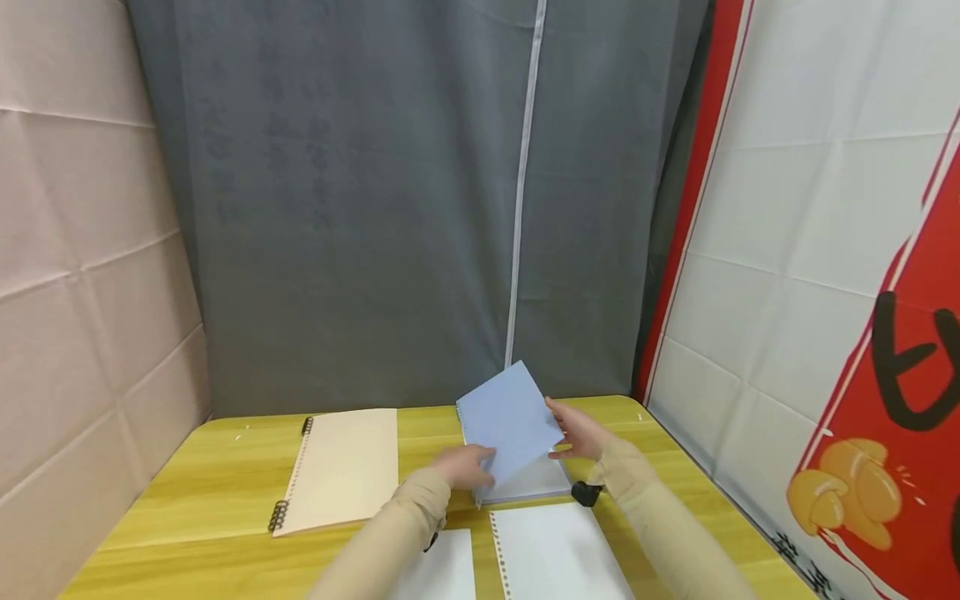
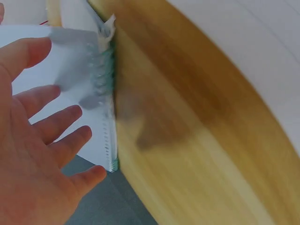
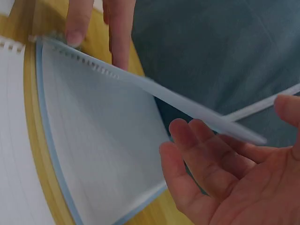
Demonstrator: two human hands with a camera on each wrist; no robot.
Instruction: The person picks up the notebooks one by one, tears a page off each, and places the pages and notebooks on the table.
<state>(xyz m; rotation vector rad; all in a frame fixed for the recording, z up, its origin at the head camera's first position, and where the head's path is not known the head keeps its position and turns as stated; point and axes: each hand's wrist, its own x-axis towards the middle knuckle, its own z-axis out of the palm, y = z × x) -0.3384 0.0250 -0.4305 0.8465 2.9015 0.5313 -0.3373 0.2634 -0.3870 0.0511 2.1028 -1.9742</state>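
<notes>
A spiral notebook with a light blue cover [image 1: 502, 417] lies on the table, its cover lifted and tilted above white pages [image 1: 538, 482]. At the cover's right corner is my right hand [image 1: 577, 429]. In the right wrist view, that hand's fingers [image 3: 206, 157] lie extended under the raised cover [image 3: 187, 105], the thumb standing apart from it. My left hand [image 1: 461, 467] is at the cover's lower left; the left wrist view shows its fingers spread beside the green coil binding [image 2: 108, 70]. Whether the left fingertips touch the cover cannot be told.
Left on the yellow wood-grain table [image 1: 180, 492] lies a beige notebook [image 1: 352, 467] with dark coils. Nearer me are a punched white sheet [image 1: 558, 550] and another white sheet [image 1: 450, 567], partly behind my left sleeve. A grey curtain [image 1: 360, 208] hangs behind the table.
</notes>
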